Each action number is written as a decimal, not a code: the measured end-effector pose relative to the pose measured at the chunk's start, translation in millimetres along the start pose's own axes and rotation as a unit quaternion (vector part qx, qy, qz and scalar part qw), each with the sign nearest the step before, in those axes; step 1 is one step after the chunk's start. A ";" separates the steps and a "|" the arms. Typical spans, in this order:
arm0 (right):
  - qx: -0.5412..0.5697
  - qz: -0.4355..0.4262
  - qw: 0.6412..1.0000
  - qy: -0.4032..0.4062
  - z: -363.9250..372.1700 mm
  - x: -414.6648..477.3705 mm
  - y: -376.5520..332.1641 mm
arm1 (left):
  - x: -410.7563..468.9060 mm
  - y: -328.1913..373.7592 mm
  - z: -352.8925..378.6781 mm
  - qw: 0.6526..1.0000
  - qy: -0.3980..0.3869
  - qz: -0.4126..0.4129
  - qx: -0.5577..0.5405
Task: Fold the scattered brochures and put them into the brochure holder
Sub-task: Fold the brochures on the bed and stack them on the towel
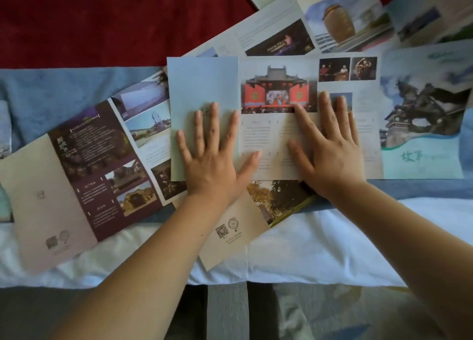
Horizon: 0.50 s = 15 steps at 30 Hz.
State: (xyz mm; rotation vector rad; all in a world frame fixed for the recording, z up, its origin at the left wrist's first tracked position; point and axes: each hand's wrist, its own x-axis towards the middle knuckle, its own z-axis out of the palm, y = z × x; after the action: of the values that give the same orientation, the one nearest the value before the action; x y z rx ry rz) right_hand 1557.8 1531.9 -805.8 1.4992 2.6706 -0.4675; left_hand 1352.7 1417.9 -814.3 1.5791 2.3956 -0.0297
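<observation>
Now, both my left hand [215, 158] and right hand [330, 145] lie flat, fingers spread, gripping nothing, on the blue brochure [279, 140]; the folded pale panel's crease should be pressed firmly along its full length.

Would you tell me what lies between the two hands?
In the head view, only the brochure's printed text panel lies between the left hand and right hand.

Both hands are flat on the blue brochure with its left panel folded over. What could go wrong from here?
1. The blue brochure lies on other loose brochures, including the purple brochure and the QR-code brochure; pressing with the left hand could crease those too.
2. The soft cloth underneath may give an uneven crease.
3. The right hand holds only the middle; the far right panel could slide.
</observation>
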 end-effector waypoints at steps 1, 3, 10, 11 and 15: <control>-0.004 -0.014 1.000 -0.010 0.0 -0.2 -7.1 | -1.1 -10.5 -1.5 1.000 -0.003 -0.005 0.005; -0.002 -0.049 0.998 -0.032 2.0 1.0 -24.6 | -5.1 -39.0 -4.9 1.000 -0.012 -0.016 0.019; -0.020 -0.131 0.990 -0.041 17.2 9.7 -82.7 | -43.2 -150.5 -17.7 0.997 -0.040 -0.059 0.033; -0.025 -0.125 0.991 -0.041 20.2 11.0 -90.0 | -51.0 -163.4 -18.6 0.997 -0.037 -0.064 0.027; -0.039 -0.131 0.990 -0.042 29.0 14.5 -112.0 | -72.1 -203.7 -23.2 0.997 -0.014 -0.070 0.011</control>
State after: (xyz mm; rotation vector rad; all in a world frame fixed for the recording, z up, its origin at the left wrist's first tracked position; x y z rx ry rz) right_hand 1452.8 1481.2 -809.3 1.0872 2.7948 -0.4221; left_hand 1190.0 1274.3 -801.7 1.4064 2.4881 -0.1063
